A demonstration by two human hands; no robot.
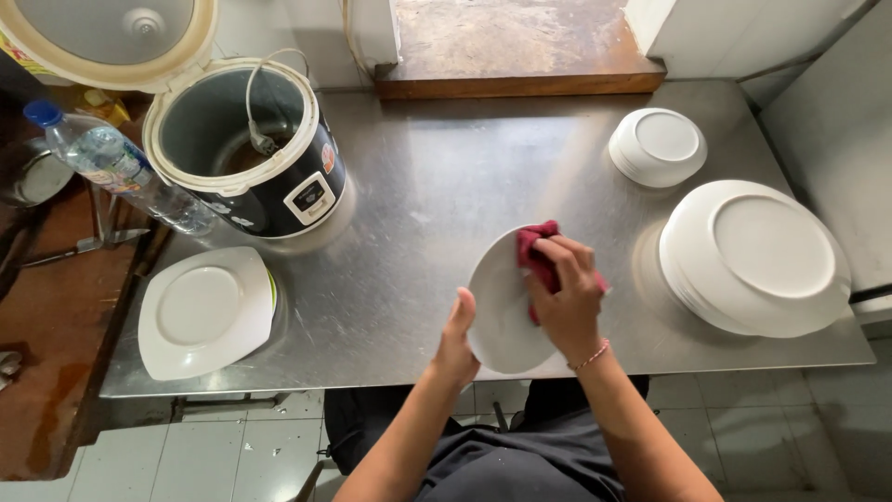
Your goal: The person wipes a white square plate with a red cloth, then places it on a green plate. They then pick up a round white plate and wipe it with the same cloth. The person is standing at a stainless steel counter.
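Both forearms are bare, with no sleeves reaching the hands. A thin pink-and-white beaded bracelet [592, 354] circles the right wrist. Lower down, the person wears a dark grey, creased garment [520, 465].

white plate [502, 316], dark red cloth [539, 256], grey steel table [446, 186]

Brushed steel worktop [418, 186], dull sheen with lots of fine scuffs. The round white glazed plate [497, 311] looks smooth and glossy, the dark red cloth [539, 256] soft and matt. The clear plastic water bottle [111, 167] is shiny, the brown wooden ledge [520, 46] worn and rough.
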